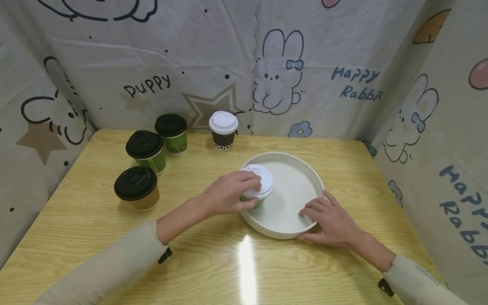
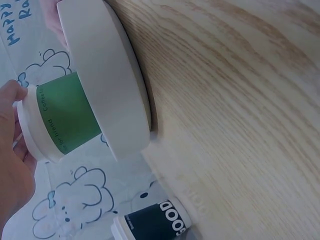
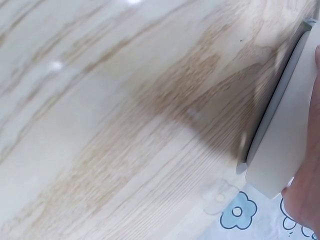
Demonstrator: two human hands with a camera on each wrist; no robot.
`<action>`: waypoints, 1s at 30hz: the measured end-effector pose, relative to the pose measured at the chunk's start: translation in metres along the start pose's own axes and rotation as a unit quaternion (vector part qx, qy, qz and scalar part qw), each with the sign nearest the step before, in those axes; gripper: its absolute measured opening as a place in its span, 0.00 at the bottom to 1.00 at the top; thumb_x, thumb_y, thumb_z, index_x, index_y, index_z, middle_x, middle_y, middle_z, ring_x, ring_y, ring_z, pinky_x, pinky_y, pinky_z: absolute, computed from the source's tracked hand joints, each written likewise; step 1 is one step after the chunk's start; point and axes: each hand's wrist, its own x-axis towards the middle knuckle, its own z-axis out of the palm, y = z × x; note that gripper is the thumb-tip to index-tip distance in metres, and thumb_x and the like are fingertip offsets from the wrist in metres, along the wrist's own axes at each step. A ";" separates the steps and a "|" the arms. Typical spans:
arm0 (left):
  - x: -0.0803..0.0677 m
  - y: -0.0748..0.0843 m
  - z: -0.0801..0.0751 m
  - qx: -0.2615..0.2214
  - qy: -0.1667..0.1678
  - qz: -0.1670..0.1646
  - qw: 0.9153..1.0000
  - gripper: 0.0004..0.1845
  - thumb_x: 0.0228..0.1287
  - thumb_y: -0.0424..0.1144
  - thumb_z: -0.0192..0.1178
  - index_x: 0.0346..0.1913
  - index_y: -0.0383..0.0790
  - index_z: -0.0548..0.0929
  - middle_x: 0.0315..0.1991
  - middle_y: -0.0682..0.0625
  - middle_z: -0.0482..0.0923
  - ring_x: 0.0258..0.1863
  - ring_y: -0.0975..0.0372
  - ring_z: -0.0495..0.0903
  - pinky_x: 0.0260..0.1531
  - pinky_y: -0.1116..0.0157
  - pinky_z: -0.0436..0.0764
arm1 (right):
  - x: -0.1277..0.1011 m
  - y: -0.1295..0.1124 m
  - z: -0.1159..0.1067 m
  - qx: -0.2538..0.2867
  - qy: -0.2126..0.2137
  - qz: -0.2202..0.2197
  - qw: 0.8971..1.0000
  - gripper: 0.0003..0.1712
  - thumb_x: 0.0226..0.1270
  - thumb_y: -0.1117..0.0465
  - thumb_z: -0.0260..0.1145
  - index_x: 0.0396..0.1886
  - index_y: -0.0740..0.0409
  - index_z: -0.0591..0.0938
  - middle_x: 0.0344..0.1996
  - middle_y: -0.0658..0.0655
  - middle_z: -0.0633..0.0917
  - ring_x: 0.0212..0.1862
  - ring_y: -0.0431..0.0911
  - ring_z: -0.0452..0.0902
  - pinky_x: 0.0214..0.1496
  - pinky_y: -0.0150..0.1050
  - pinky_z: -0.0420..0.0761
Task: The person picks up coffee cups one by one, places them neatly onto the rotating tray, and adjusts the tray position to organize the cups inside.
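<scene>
A round white tray (image 1: pixel 305 169) sits on the wooden table, right of centre. My left hand (image 1: pixel 232 192) grips a green paper cup with a white lid (image 1: pixel 261 180) by its top, at the tray's left rim. In the left wrist view the green cup (image 2: pixel 67 117) stands inside the tray wall (image 2: pixel 107 75), with my left hand (image 2: pixel 12 150) on its lid. My right hand (image 1: pixel 325 218) rests on the tray's near right rim, fingers curled over the edge. The right wrist view shows the tray wall (image 3: pixel 282 145) and a bit of my right hand (image 3: pixel 307 195).
At the back left stand three cups with black lids: one brown (image 1: pixel 137 188) and two green (image 1: pixel 146 152), (image 1: pixel 172 133). A black cup with a white lid (image 1: pixel 223 129) stands behind the tray; it also shows as the black cup (image 2: pixel 155 225). Printed cloth walls enclose the table.
</scene>
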 end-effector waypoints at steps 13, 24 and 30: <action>0.002 -0.004 -0.004 -0.008 -0.018 -0.003 1.000 0.10 0.59 0.37 0.68 0.42 0.44 0.80 0.48 0.50 0.81 0.46 0.60 0.79 0.46 0.65 0.81 | 0.000 -0.012 -0.002 0.013 0.002 0.026 1.000 0.36 0.53 0.22 0.64 0.47 0.44 0.84 0.46 0.48 0.83 0.56 0.49 0.74 0.74 0.62 0.48; 0.003 -0.006 -0.006 0.005 -0.026 0.006 1.000 0.12 0.60 0.35 0.67 0.46 0.40 0.81 0.51 0.48 0.80 0.50 0.57 0.79 0.53 0.62 0.79 | 0.000 -0.015 -0.002 0.015 0.001 0.035 0.999 0.36 0.53 0.22 0.64 0.47 0.44 0.84 0.46 0.48 0.83 0.56 0.49 0.74 0.74 0.62 0.47; 0.003 -0.007 -0.005 0.011 -0.019 0.015 1.000 0.12 0.60 0.35 0.68 0.46 0.40 0.81 0.51 0.47 0.80 0.51 0.56 0.79 0.55 0.61 0.78 | 0.000 -0.014 -0.001 0.016 0.001 0.036 0.999 0.37 0.53 0.22 0.63 0.47 0.44 0.84 0.46 0.49 0.83 0.56 0.50 0.74 0.74 0.62 0.47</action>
